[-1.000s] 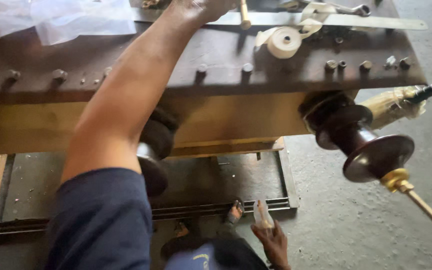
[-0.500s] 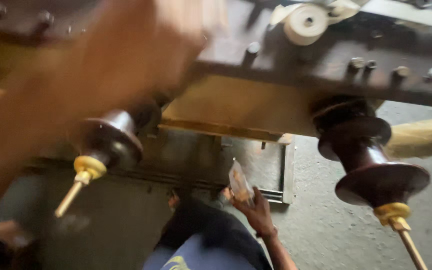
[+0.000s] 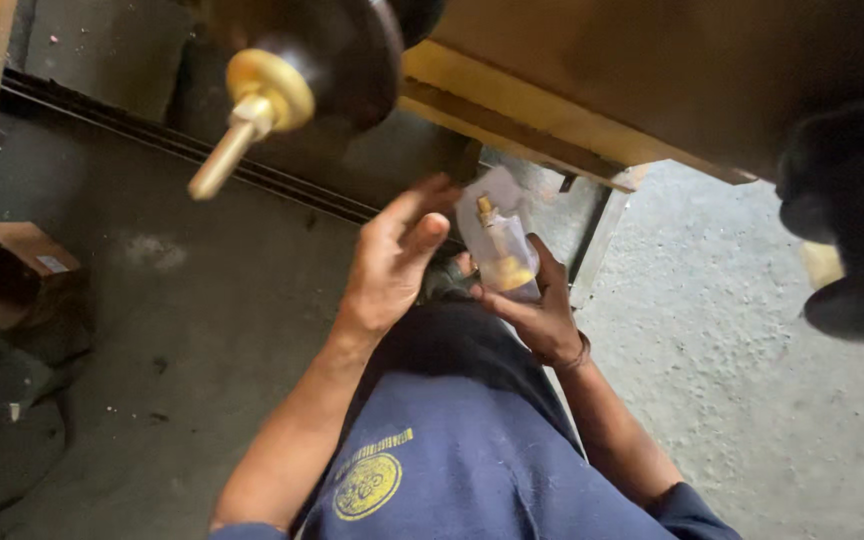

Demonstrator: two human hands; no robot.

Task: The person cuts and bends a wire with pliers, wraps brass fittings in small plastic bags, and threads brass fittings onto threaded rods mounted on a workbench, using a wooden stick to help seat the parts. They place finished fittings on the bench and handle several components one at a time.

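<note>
**Holding a small bag of brass parts low over the floor**

Holding a small clear plastic bag [image 3: 500, 245] with a brass fitting inside, we keep it in front of our lap, just below the yellow machine frame [image 3: 572, 130]. Our right hand [image 3: 537, 305] has its fingers clenched around the bag from beneath; our left hand [image 3: 392, 260] is beside it with fingers released and spread, apparently not gripping anything. The thin film looks slippery, so a loose pinch could let the fitting drop to the concrete floor [image 3: 752, 330] and roll toward the floor rail [image 3: 252, 170]. The brass-tipped spindle [image 3: 252, 110] juts out just above; lifting our hands carelessly could knock against it.
</note>
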